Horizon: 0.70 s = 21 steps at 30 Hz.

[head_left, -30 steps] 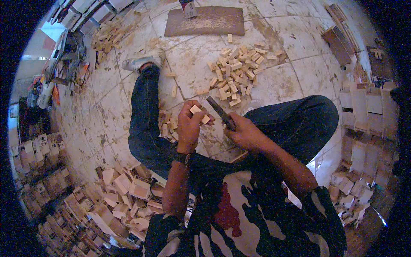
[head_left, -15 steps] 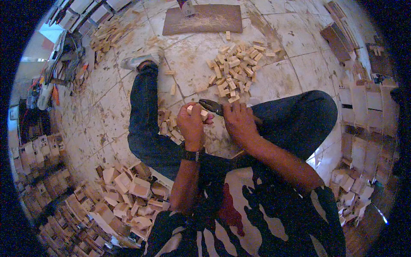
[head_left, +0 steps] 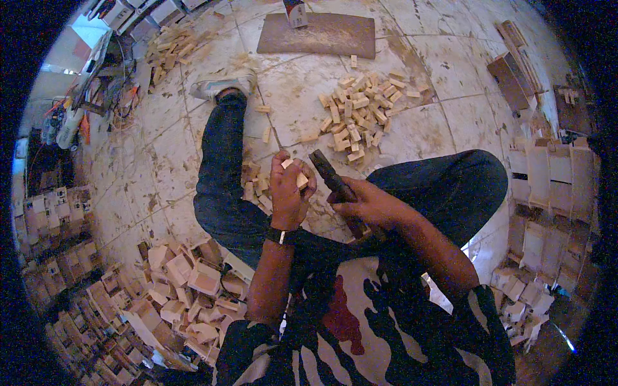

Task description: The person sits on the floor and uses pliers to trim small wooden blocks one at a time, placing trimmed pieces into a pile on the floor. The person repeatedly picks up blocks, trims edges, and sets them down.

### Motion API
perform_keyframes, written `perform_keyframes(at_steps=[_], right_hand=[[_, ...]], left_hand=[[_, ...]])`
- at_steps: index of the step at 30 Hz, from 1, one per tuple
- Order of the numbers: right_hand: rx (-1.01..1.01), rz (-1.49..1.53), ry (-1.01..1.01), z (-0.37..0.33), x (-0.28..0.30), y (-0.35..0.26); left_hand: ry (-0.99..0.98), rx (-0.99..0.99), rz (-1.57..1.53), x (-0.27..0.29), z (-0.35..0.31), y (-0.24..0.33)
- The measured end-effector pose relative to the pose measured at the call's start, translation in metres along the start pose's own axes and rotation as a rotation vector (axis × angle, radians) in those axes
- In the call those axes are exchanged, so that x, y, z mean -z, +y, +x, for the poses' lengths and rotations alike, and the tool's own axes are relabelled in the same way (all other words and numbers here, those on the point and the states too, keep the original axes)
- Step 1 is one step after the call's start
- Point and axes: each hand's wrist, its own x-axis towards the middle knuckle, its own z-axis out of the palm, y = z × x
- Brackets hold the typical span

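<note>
My left hand (head_left: 290, 193) is closed around a small pale wooden block (head_left: 301, 181). The wood shows on both sides of my thumb, and I cannot tell whether it is one piece or two. To its right, my right hand (head_left: 364, 204) grips dark pliers (head_left: 329, 172), their head tilted up and to the left. The pliers' jaws are apart from the block. Beyond my hands lies a loose pile of small wooden blocks (head_left: 357, 109) on the tiled floor. A smaller heap of blocks (head_left: 250, 190) sits by my left leg, partly hidden by it.
A brown board (head_left: 328, 38) dusted with shavings lies ahead, with a can-like container (head_left: 296, 16) on it. Larger wooden pieces (head_left: 193, 276) are heaped at lower left. Tools and cables (head_left: 71, 125) crowd the left wall; stacked wooden parts (head_left: 541, 193) line the right.
The pliers have swung from nearly level, close to the block, to a steeper tilt farther from it. My right hand has moved down and slightly right. My left hand still holds the wood.
</note>
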Motion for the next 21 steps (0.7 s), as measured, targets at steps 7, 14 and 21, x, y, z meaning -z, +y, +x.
perform_keyframes(at_steps=[7, 14, 21], right_hand=[[-0.011, 0.221, -0.111, -0.005, 0.003, -0.009], [-0.005, 0.232, -0.124, -0.006, 0.006, -0.009], [-0.048, 0.122, -0.132, -0.010, 0.007, -0.016]], left_hand=[[0.007, -0.025, 0.143, -0.002, 0.003, -0.005], [-0.047, -0.016, 0.234, 0.000, 0.004, -0.003], [-0.088, -0.067, 0.317, -0.002, 0.004, -0.002]])
